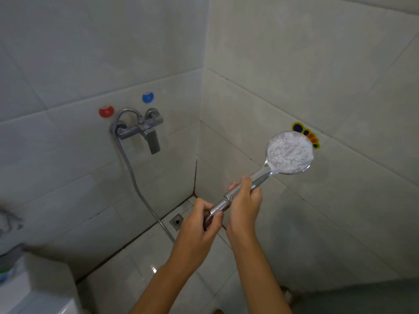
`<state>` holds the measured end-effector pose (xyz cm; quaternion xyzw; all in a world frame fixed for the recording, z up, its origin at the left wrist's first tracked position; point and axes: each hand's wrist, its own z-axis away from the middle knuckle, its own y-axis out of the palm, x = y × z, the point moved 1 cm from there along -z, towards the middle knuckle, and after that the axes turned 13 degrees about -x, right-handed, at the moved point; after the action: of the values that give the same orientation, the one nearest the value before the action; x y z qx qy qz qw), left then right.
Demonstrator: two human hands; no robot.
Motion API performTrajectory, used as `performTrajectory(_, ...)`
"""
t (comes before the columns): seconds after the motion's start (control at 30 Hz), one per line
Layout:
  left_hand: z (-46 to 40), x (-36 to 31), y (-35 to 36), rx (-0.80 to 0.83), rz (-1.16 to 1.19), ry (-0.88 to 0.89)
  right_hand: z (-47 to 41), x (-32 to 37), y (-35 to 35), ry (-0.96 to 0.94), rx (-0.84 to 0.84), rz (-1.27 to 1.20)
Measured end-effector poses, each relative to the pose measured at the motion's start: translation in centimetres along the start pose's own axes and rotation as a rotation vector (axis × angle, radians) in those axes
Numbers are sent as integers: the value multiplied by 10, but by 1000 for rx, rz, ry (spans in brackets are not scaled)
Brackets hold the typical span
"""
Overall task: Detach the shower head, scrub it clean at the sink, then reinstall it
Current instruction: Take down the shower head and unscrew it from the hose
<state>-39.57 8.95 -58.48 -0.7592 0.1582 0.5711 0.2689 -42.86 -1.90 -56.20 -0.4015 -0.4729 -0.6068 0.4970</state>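
Gripping the shower head (289, 152) by its chrome handle, the right hand (244, 207) is wrapped tight around the upper shaft, while the left hand (199, 223) pinches the connector nut where the hose (131, 171) joins the handle's base. Both hands are clamped on metal; neither is loose. The head sits up and to the right of the hands, face toward the camera, its round spray plate whitish with what looks like scale or residue.

Judging by its look, the piece is rigid and fairly light — chrome over plastic or thin metal — and likely slick if wet, so the handle is the sound place to hold, not the rim of the plate. The nut wants a firm pinch and a counter-grip on the shaft, as the hands are set now. The hose is flexible and will trail.

From the shower head, the mixer tap (141, 129) is well off to the left on the adjoining wall, with a red marker (106, 111) and a blue marker (147, 97) above it. A coloured sticker (306, 133) sits just behind the head's upper edge. The floor drain (176, 222) lies below, beside the left hand. Walls and floor are glossy tile — hard, possibly slippery.
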Motion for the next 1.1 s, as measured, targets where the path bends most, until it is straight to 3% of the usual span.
performTrajectory(0.67, 1, 1, 6, -53, -157, 12, -5, -1, 1, 2, 45, 18)
performTrajectory(0.83, 0, 2, 5, -46, -48, -34, -5, -1, 0, 23, 55, -4)
performTrajectory(1.1, 2, 6, 7, -121, -82, 10, -15, 5, -1, 35, 24, -17)
